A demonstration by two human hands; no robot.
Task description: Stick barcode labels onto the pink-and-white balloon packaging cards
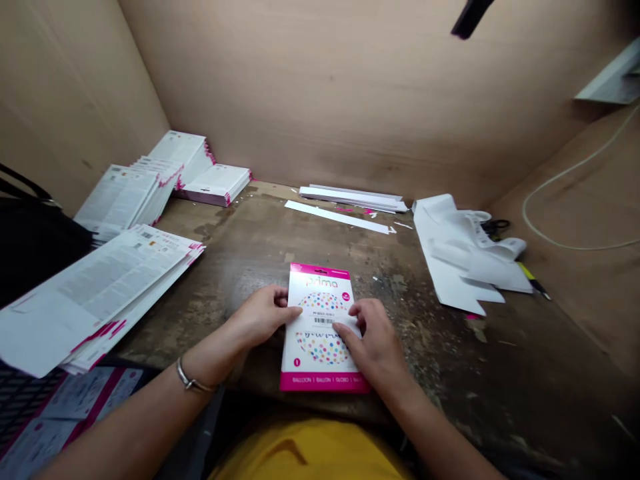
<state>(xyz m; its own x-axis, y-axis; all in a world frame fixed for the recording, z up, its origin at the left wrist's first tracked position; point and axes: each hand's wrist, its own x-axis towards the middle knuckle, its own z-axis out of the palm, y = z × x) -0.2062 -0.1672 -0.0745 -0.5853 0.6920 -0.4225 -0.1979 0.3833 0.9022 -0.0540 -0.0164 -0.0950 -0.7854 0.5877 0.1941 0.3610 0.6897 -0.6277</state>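
A white and pink balloon packet (320,353) with colourful dots lies near the table's front edge, its printed front facing up. Across its middle is a white barcode label (324,319). My left hand (267,312) grips the packet's left edge, thumb on top and fingers curled at the side. On the other side, my right hand (373,333) is closed on the right edge, its thumb pressed at the label's right end. Whether more packets lie beneath this one, I cannot tell.
Stacks of white printed cards (120,267) fill the left side. Paper strips (350,197) lie at the back. Crumpled white sheets (450,253), black scissors (495,227) and a yellow cutter or pen (535,280) are at right. A crate (20,400) holds more packets at lower left.
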